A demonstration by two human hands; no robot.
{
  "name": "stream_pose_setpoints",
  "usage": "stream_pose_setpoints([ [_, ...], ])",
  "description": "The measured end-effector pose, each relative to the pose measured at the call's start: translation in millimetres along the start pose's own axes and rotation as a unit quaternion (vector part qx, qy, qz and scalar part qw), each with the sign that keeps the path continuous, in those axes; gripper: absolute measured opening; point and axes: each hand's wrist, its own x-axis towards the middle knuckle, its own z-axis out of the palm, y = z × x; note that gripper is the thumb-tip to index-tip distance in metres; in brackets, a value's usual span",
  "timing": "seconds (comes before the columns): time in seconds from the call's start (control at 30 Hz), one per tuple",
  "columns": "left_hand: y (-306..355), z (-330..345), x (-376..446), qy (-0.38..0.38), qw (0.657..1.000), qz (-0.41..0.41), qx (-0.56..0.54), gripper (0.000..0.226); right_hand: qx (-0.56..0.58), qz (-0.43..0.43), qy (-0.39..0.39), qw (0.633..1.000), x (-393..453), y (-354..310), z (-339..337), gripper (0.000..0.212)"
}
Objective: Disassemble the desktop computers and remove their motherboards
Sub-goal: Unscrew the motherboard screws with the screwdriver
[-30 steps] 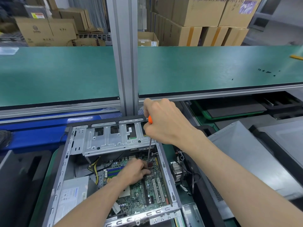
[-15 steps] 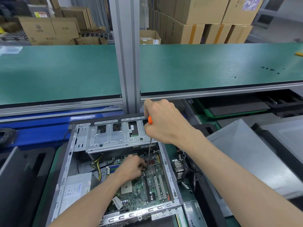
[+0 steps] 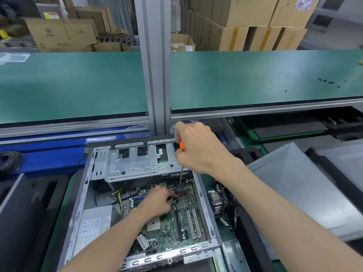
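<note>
Little had shifted over the last second: the right hand (image 3: 198,148) stayed clamped on the screwdriver (image 3: 181,179) while the left hand (image 3: 159,201) apparently steadied its tip on the motherboard (image 3: 176,220), still seated in the open case (image 3: 204,209), so unscrewing was unfinished.

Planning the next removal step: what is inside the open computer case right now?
Inside the case lie the green motherboard, a power supply and a metal drive cage. The left hand covers part of the board, so the screwdriver tip is hidden.
</note>
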Motion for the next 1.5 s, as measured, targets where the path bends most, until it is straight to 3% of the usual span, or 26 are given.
stream_pose_setpoints([
  [0.3,0,6,4,0.010,1.000,-0.021,-0.007,0.047,-0.002,-0.004,0.025,1.000,2,-2,-15,0.021],
  [0.57,4,1,1,0.014,0.999,-0.014,0.030,0.028,0.000,-0.008,0.026,1.000,2,-5,-17,0.020],
  [0.63,7,-4,-2,0.012,1.000,-0.001,-0.007,0.023,-0.003,-0.006,0.029,1.000,2,-4,-18,0.021],
  [0.7,7,-10,-7,0.029,0.995,-0.003,-0.097,0.035,-0.008,-0.005,0.030,1.000,2,-4,-18,0.022],
  [0.77,5,-18,-15,0.047,0.950,-0.027,-0.308,0.031,-0.006,-0.003,0.027,1.000,2,-4,-18,0.022],
  [0.83,3,-25,-21,0.049,0.868,-0.054,-0.491,0.019,-0.001,-0.005,0.026,1.000,2,-4,-18,0.022],
  [0.9,5,-32,-25,0.046,0.815,-0.070,-0.574,0.011,0.003,-0.013,0.024,1.000,3,-5,-18,0.023],
  [0.93,6,-35,-28,0.044,0.809,-0.070,-0.582,0.009,0.008,-0.017,0.024,1.000,3,-6,-18,0.023],
  [1.13,18,-46,-49,0.104,0.917,-0.004,-0.384,0.009,0.051,-0.049,0.039,0.997,9,-14,-20,0.023],
  [1.3,18,-63,-66,0.159,0.929,-0.036,-0.332,0.027,0.081,-0.091,0.056,0.991,15,-25,-18,0.020],
  [1.5,16,-80,-93,0.179,0.926,-0.053,-0.329,0.018,0.126,-0.156,0.074,0.977,22,-43,-12,0.020],
])
